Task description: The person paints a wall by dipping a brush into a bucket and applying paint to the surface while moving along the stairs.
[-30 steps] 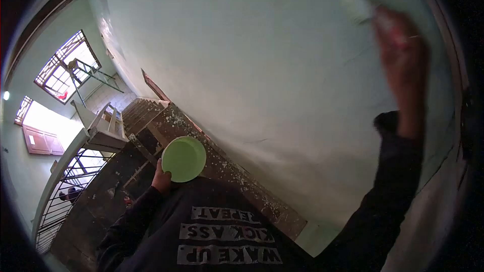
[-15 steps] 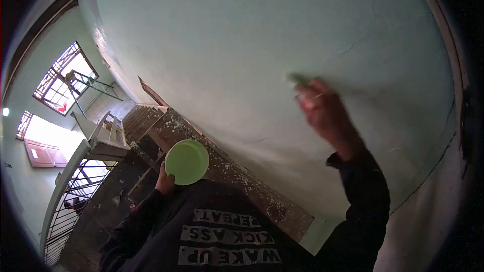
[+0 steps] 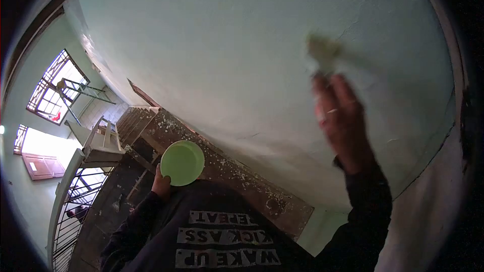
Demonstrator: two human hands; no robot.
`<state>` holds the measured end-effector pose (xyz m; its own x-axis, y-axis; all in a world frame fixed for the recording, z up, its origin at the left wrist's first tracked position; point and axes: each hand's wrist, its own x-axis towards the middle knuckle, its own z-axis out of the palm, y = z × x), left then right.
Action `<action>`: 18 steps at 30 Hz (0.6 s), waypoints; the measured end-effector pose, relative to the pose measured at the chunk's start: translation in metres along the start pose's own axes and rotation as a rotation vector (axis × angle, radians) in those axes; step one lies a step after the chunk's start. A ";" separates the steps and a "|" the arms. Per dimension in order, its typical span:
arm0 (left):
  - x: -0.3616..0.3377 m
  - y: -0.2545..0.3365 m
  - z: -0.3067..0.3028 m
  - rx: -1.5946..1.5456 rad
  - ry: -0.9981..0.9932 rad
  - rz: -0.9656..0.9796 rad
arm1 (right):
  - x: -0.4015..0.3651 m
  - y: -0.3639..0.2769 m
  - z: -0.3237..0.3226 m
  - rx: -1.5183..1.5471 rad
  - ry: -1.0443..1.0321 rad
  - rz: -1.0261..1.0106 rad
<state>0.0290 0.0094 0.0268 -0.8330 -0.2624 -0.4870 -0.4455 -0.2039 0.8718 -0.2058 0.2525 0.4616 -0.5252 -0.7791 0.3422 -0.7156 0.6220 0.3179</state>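
Observation:
A round light-green bowl (image 3: 183, 163) is in my left hand (image 3: 161, 183), gripped at its rim close to my chest, with the thumb over the edge. My right hand (image 3: 344, 121) is raised in front of the pale green wall (image 3: 212, 50), closed round the handle of a brush (image 3: 323, 50). The brush is blurred by motion, its bristles pointing up along the wall. Whether the bristles touch the wall cannot be made out.
Below the wall runs a paint-spotted brown ledge (image 3: 242, 176), with stairs (image 3: 135, 123) beyond it. At the left are a curved railing (image 3: 64, 196), a green ladder (image 3: 83, 88) and bright windows. Thin cracks mark the wall.
My right hand has moved right, and the brush has swung upward and to the right. The bowl, still in my left hand, appears slightly further left as the view has shifted.

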 end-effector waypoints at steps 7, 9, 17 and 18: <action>-0.014 0.043 0.005 -0.040 -0.016 -0.077 | -0.002 0.047 -0.045 0.053 0.141 -0.040; -0.005 0.023 0.004 -0.041 -0.004 -0.058 | -0.003 0.086 -0.104 -0.072 0.079 0.122; -0.007 0.034 0.015 -0.297 -0.082 -0.130 | -0.025 0.070 -0.072 -0.427 0.182 0.019; -0.003 0.026 0.013 -0.292 -0.114 -0.098 | -0.041 0.056 -0.043 -0.251 0.103 0.050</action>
<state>0.0155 0.0175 0.0520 -0.8297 -0.1247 -0.5442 -0.4257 -0.4893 0.7611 -0.2041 0.3226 0.5028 -0.4982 -0.7429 0.4471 -0.5469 0.6694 0.5028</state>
